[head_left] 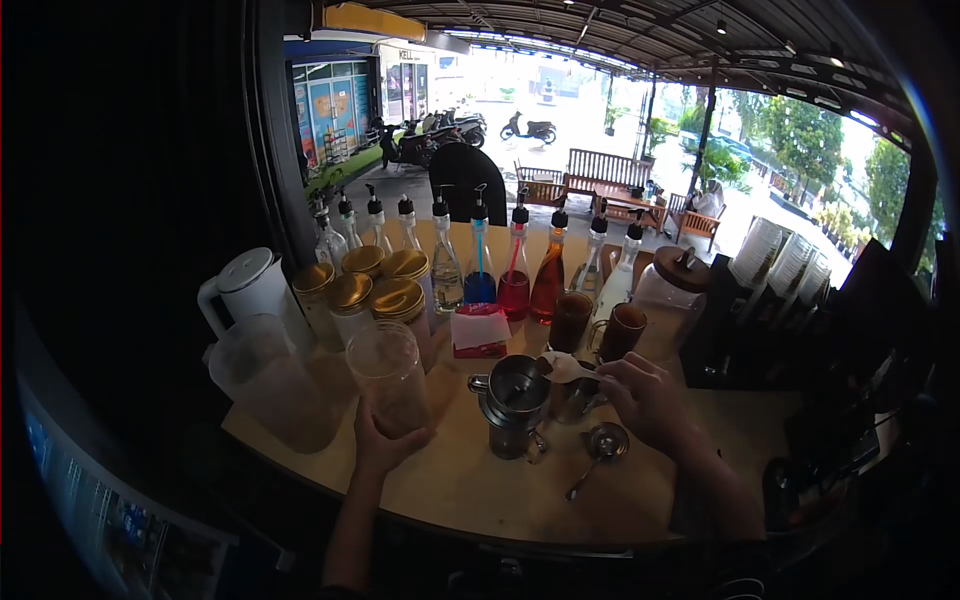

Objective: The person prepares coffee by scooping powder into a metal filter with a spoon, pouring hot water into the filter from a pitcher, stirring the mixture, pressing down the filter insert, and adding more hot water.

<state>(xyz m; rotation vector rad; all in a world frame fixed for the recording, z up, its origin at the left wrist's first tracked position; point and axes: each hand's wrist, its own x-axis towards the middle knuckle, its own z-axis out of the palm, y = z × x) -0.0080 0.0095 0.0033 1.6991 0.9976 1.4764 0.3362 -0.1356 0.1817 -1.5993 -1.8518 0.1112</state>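
Note:
My left hand point(390, 440) is wrapped round the lower part of a clear, open-topped container point(388, 375) on the counter. In my right hand point(645, 400) is a pale scoop point(568, 368), its bowl tilted over the right rim of a metal cup point(519, 385). Dark stuff shows at the scoop's tip. The metal cup stands in the middle, with another metal vessel point(577, 395) just right of it, partly hidden by the scoop. A small strainer with a handle point(606, 441) lies on the wood in front of my right hand.
Behind stands a row of pump bottles, among them a blue one point(481, 285) and a red one point(514, 290). Gold-lidded jars point(398, 300), a white jug point(255, 285) and a clear pitcher point(265, 375) are at left. Brown-filled glasses point(624, 330) and a lidded jar point(672, 295) stand at right.

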